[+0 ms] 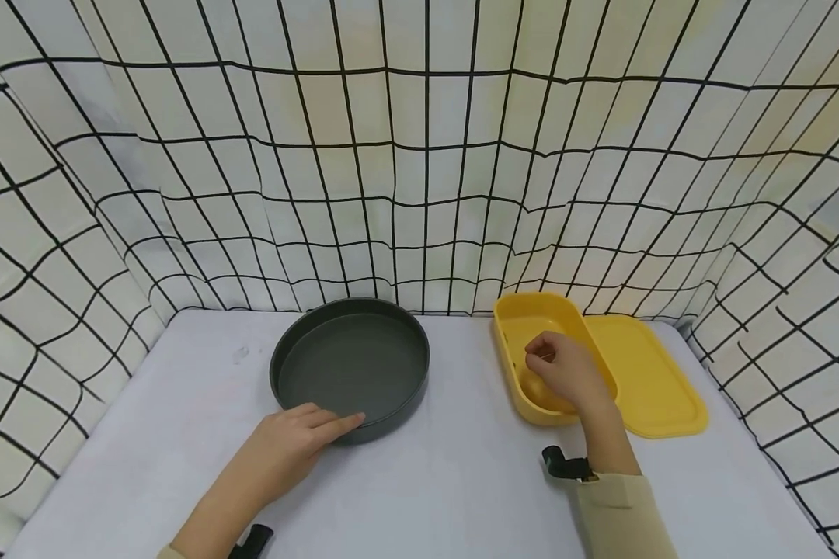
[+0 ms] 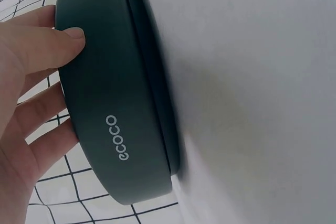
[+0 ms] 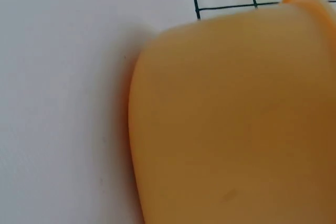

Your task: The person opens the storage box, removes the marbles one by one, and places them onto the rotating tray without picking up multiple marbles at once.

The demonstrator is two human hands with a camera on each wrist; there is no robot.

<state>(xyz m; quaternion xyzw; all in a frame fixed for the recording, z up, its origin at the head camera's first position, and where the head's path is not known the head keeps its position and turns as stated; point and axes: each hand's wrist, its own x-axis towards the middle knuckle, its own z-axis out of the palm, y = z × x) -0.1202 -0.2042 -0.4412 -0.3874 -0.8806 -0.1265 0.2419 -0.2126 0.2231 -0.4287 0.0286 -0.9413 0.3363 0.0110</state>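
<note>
A round dark grey-green pan with a low wall lies on the white table. My left hand holds its near rim. In the left wrist view the thumb presses the outer wall beside the "ecoco" lettering, the fingers behind the rim. Above the near part of a yellow oblong container is my right hand, fingers curled towards the thumb. Nothing shows between them. A few small dark specks and a rounded yellow shape are inside the container. The right wrist view shows only its outer wall, blurred.
A flat yellow lid lies at the container's right side, partly hidden by it. White cloth walls with a black grid stand behind and on both sides. Bare white tabletop shows between the pan and the container.
</note>
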